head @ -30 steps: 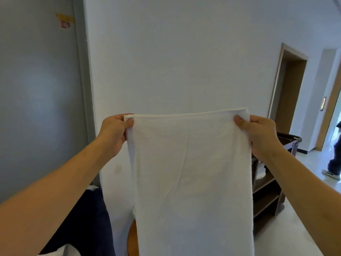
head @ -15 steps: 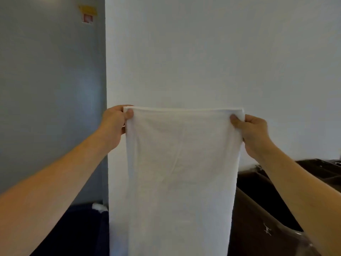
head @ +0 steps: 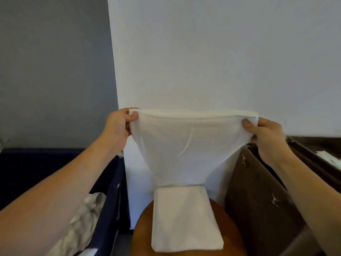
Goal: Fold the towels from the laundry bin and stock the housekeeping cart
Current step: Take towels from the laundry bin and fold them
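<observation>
- The left hand (head: 118, 130) is pinching the upper left corner of a white, soft cotton towel (head: 184, 150), with the thumb lying on the front of the cloth.
- The right hand (head: 265, 137) is pinching the upper right corner of the same towel, also with the thumb in front.
- The towel is hanging in the air between the two hands, in front of a plain white wall (head: 221, 52); its top edge is showing several folded layers, and the cloth is getting narrower toward the bottom.
- The lower end of the towel is touching the far edge of a folded white rectangular towel (head: 186, 218).
- This folded towel is lying flat on a round brown wooden stool (head: 142, 231).
- A dark navy fabric laundry bin (head: 108, 200) is standing just left of the stool, and crumpled white laundry (head: 83, 224) is lying inside it.
- A dark brown housekeeping cart (head: 258, 209) is standing just right of the stool, under the right arm.
</observation>
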